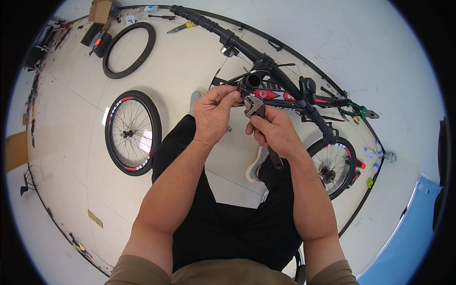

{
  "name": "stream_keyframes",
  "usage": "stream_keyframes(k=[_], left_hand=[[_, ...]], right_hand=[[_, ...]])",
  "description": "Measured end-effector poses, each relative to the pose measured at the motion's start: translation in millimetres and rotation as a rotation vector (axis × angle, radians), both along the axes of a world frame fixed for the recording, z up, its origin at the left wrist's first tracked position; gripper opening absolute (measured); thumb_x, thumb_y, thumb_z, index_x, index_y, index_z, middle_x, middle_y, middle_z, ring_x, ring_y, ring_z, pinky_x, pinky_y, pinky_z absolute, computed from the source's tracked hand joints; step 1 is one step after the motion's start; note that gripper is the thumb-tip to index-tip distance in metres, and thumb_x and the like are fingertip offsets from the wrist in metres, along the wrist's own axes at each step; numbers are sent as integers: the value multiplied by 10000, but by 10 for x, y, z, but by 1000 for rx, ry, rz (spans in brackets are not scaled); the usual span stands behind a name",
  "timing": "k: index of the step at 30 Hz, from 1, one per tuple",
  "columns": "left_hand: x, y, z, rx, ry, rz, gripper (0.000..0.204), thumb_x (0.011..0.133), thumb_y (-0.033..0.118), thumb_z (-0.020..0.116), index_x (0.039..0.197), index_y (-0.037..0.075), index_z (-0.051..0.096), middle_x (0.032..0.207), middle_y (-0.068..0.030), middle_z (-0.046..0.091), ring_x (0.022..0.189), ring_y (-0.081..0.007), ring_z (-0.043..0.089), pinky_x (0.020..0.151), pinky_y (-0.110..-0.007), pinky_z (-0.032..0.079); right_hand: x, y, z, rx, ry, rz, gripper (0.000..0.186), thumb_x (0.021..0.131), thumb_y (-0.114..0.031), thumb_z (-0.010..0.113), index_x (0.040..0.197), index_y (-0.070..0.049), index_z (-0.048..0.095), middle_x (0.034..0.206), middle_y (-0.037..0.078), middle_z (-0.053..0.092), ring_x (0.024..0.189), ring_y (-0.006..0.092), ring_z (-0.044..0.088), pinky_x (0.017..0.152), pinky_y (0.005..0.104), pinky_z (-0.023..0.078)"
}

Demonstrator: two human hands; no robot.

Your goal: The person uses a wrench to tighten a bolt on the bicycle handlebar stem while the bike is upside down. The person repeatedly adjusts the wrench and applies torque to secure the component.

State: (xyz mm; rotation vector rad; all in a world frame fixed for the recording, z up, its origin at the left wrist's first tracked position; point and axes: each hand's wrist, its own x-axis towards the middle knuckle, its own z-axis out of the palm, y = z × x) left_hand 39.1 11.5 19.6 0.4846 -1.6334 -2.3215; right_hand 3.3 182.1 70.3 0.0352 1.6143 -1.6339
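- Landmark: bike frame [280, 95], black w/ red-white panels, lying on floor just ahead of the person's knees.
- Packages: brown cardboard box [100, 10] far upper-left of frame, at floor edge; small white bottles [375, 159] w/ blue caps lower-right of frame, beside the wall. Labels too small to make out.
- Left hand [214, 114]: fingertips pinched narrow on a small part at the jaw end of the wrench, just below frame's open tube end [251, 80]. The part itself is hidden by fingers; cannot tell what it is.
- Right hand [274, 132]: closed fist round adjustable wrench [259, 116], metal, handle end poking out below the palm; jaw end points up toward the tube end.
- Handlebar [223, 33] w/ black grips runs up-left from frame; far tip near the wall.
- Spoked wheel [133, 133], red-white rim marks, flat on floor well left of frame; bare tyre [129, 50] upper-left of frame.
- Second wheel [332, 166] lower-right of frame, partly hidden behind right forearm.
- Green-handled pliers [361, 112] right of frame.
- Floor [76, 156]: pale cream tiles, scuffed; white walls, blue panel [408, 237] far lower-right.
- Tools at upper-left rim: dark, distorted, not identifiable.
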Motion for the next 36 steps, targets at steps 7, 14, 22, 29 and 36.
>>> stream_keyframes(k=[7,14,22,29,36], left_hand=[[0,7,10,-16,-5,3,109,945,-6,675,1045,-42,700,935,-87,735,842,-144,709,763,-275,578],[0,6,3,-20,-2,0,112,945,-10,672,1049,-41,699,932,-91,737,843,-148,709,768,-275,576],[-3,5,12,6,-2,-1,116,940,-12,681,1050,-42,701,940,-93,737,841,-151,713,768,-276,584],[-6,3,4,7,1,3,118,938,-10,684,1050,-45,701,939,-96,737,837,-151,714,767,-276,588],[-6,10,28,-23,-24,9,109,940,-14,676,1042,-44,703,933,-95,736,840,-147,713,771,-276,585]], right_hand=[[49,-85,25,125,24,-70,200,972,-189,688,880,-18,639,697,46,632,458,70,478,402,248,326],[49,-86,23,107,26,-57,203,972,-185,688,876,-15,631,692,48,628,452,70,473,397,250,322],[29,-30,4,-19,-36,-39,168,1006,-170,615,943,-16,639,746,62,643,470,72,467,426,242,340],[20,-26,-5,5,-35,-37,170,1016,-171,603,957,-16,642,753,62,646,474,75,474,429,246,348],[51,-44,-43,36,-14,-84,153,1005,-144,626,934,-10,643,726,65,641,462,73,468,413,247,330]])
